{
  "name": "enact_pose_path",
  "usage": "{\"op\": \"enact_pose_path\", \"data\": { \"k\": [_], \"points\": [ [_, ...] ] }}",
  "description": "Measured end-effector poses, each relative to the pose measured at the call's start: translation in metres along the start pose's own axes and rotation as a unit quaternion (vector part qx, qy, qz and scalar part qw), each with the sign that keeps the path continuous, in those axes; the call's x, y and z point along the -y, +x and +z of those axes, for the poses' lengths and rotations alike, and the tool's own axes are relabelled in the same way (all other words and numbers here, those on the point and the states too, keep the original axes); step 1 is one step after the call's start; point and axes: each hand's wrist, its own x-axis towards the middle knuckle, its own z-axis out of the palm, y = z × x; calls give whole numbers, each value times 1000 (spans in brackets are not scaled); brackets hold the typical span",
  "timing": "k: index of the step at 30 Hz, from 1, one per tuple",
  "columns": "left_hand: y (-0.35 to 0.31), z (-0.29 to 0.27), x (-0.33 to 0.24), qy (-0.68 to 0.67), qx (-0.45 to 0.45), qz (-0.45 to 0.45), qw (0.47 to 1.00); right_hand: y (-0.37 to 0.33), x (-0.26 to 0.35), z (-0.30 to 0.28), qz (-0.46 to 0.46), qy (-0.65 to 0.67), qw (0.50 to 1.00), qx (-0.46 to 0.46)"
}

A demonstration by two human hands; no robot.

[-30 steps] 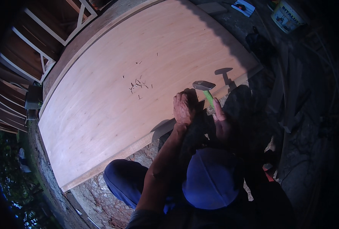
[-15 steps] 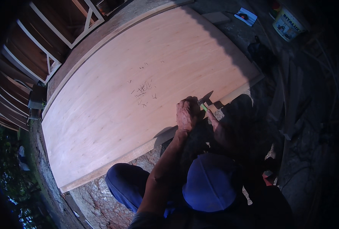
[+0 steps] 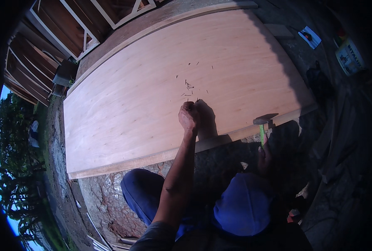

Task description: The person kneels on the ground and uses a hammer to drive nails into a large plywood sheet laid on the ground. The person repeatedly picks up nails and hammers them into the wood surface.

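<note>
A large pale plywood panel (image 3: pixel 119 113) lies flat, with a wooden strip (image 3: pixel 131 162) along its near edge. Loose nails (image 3: pixel 189 87) are scattered around its middle. My left hand (image 3: pixel 188 117) rests on the panel just on the near side of them, fingers closed on nails, though its grip is mostly hidden. Down in shadow by the near edge at the right, my right hand (image 3: pixel 264 154) grips the green handle of a hammer (image 3: pixel 262 129). The hammer's dark metal head hovers at the panel's near edge.
My blue-clad knee (image 3: pixel 142 190) is close to the panel's near edge. At the far right are a labelled plastic bucket (image 3: pixel 349 57) and a blue-and-white sheet (image 3: pixel 310 37) with a dark object on it. Wooden frames (image 3: pixel 75 29) stand at the far left.
My left hand has left the near edge and reached up to the nails, fewer of which now show. My right hand has drawn away to the right with the hammer. The view has shifted.
</note>
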Motion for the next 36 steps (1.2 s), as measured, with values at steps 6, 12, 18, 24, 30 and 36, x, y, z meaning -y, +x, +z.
{"op": "enact_pose_path", "data": {
  "k": [6, 12, 18, 24, 30, 36],
  "points": [
    [8, 13, -18, 109, 66, 62, 990, -16, -28, 6, 3, 47, 999, -18],
    [34, 16, -21, 236, 121, 170, 949, -11, -19, 8, -6, 67, 998, -14],
    [29, -23, 8, 66, 37, 71, 995, -5, 23, 15, 35, 28, 997, 60],
    [-19, -83, 31, -345, 25, -126, 930, -3, 28, 50, 41, 96, 987, 123],
    [-95, -76, 26, -418, 37, -148, 895, 13, 43, 67, 62, 58, 977, 197],
    [-155, -46, 6, -49, 10, 59, 997, 14, 37, 80, -54, 103, 987, 113]
  ]
}}
